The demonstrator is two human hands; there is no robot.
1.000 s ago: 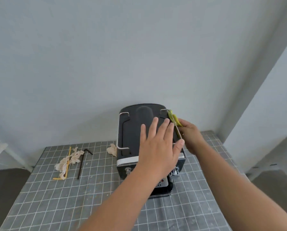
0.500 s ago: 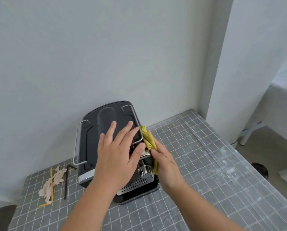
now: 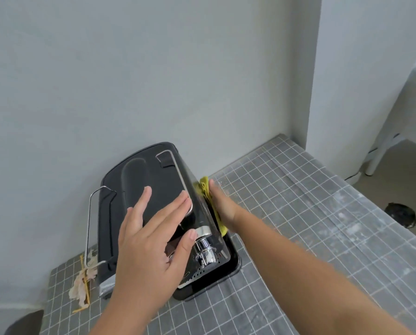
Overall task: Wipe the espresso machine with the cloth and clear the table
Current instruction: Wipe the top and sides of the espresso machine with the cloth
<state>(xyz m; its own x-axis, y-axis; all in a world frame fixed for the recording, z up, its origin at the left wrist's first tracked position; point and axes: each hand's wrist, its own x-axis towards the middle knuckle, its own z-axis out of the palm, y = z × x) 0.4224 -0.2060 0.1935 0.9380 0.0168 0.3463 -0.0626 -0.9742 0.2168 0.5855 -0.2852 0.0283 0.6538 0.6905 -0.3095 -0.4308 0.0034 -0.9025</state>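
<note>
Nearest the camera, the left hand (image 3: 151, 240) lies flat on the top of the black espresso machine (image 3: 153, 189), fingers straight and spread, the thumb down by the chrome band above the brew head (image 3: 205, 252); it holds nothing and only presses, much as it did half a second ago, though the fingertips now reach a little further toward the far end of the lid. To the right, the right hand (image 3: 222, 204) presses the yellow-green cloth (image 3: 208, 198) flat against the machine's right side wall with straight fingers; since the earlier frame this hand and the cloth have slid further along the wall, away from the brew head, and the cloth is now spread in a long strip from the far edge of the hand down to the drip tray (image 3: 231, 259). The machine stands on the grey gridded table (image 3: 299, 213) close to the far wall. At the machine's left, partly behind its wire rail, lie crumpled tissue scraps (image 3: 80, 286) and a yellow straw (image 3: 87, 288); the dark straw seen earlier is now hidden.
</note>
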